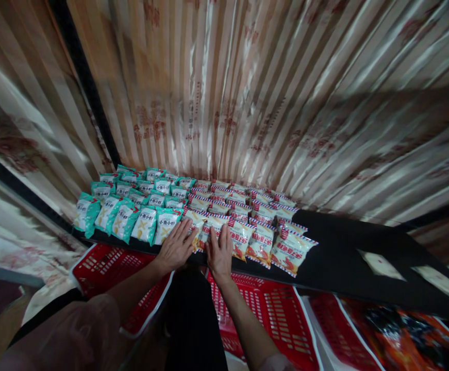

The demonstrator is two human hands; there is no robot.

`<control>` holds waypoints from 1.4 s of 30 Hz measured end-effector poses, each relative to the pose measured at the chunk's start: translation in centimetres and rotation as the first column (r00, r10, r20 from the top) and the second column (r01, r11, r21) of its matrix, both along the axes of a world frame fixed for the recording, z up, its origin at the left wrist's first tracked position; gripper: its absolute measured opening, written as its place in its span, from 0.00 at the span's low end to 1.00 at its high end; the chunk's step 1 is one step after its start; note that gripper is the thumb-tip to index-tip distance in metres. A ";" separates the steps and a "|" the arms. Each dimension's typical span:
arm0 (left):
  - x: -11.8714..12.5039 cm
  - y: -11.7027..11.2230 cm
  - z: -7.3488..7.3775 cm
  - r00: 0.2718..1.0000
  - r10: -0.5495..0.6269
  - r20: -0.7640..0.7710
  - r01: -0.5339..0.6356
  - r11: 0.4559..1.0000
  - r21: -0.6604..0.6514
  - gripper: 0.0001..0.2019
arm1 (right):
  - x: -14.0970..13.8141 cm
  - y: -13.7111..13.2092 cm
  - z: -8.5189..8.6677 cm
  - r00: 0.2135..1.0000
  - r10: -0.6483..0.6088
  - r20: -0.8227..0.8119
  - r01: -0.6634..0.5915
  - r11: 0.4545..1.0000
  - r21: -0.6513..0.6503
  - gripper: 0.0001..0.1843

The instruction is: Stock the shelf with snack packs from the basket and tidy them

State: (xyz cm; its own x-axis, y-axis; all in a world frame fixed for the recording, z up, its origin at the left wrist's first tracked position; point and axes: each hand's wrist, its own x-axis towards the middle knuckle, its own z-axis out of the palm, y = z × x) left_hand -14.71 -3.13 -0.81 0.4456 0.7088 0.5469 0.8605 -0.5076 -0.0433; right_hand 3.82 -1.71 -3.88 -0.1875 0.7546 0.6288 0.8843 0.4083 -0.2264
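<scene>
Rows of small snack packets lie on a black shelf (pixel 336 257). The teal packets (pixel 147 224) fill the left part, the red-and-white packets (pixel 261 239) the middle. My left hand (pixel 176 247) lies flat, fingers stretched out, on the front row where the teal packets meet the red ones. My right hand (pixel 219 252) lies flat right beside it, fingers out, on a front-row red-and-white packet (pixel 209 226). Neither hand grips anything.
Striped shiny curtain fabric (pixel 270 93) hangs behind the shelf. Two pale flat labels (pixel 381 265) lie on the shelf's right part. Below the shelf edge stand a red plastic basket (pixel 104 268) at left and another red basket (pixel 278 314) in the middle, with red packaging (pixel 398 335) at right.
</scene>
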 end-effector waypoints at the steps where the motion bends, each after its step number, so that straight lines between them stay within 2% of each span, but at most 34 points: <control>1: 0.1 0.2 0.1 1.000 0.005 0.007 -0.005 1.000 0.001 0.27 | 0.0 0.0 0.0 1.000 -0.006 0.008 0.006 1.000 -0.002 0.33; 10: 2.1 1.7 -1.0 0.999 0.034 -0.028 -0.035 0.998 -0.047 0.29 | -0.1 0.2 -0.3 0.997 -0.038 0.068 0.039 0.999 -0.015 0.32; 15: 2.1 1.6 -0.8 0.998 0.061 -0.025 -0.062 0.997 -0.046 0.27 | 0.1 -0.1 0.5 0.997 -0.033 0.066 0.034 0.999 -0.019 0.31; 18: 2.2 1.2 -0.5 0.998 0.061 -0.022 -0.062 0.997 -0.039 0.28 | 1.5 -0.7 0.8 0.991 -0.129 0.018 0.128 0.991 0.038 0.33; 21: 2.6 0.7 -0.5 0.999 0.009 -0.044 -0.010 0.999 -0.034 0.29 | 3.7 -1.3 0.6 0.967 -0.247 -0.055 0.251 0.964 0.090 0.35; 26: 3.9 0.4 -0.7 0.998 -0.043 -0.053 0.041 0.998 -0.041 0.27 | 6.5 -1.1 0.2 0.982 -0.179 -0.059 0.182 0.982 0.051 0.32; 34: 5.1 1.6 -0.6 0.999 -0.003 -0.043 0.001 0.998 -0.068 0.28 | 6.7 0.7 -0.3 0.995 -0.058 -0.077 0.058 0.998 -0.001 0.29; 38: 5.2 1.7 -0.9 0.999 0.017 -0.034 -0.019 0.998 -0.067 0.27 | 6.8 0.6 -0.3 0.997 -0.054 -0.048 0.054 0.998 0.010 0.28; 42: 5.4 1.5 -0.9 1.000 0.017 -0.026 -0.019 0.997 -0.073 0.26 | 6.6 0.5 0.2 0.991 -0.131 -0.004 0.131 0.991 0.024 0.28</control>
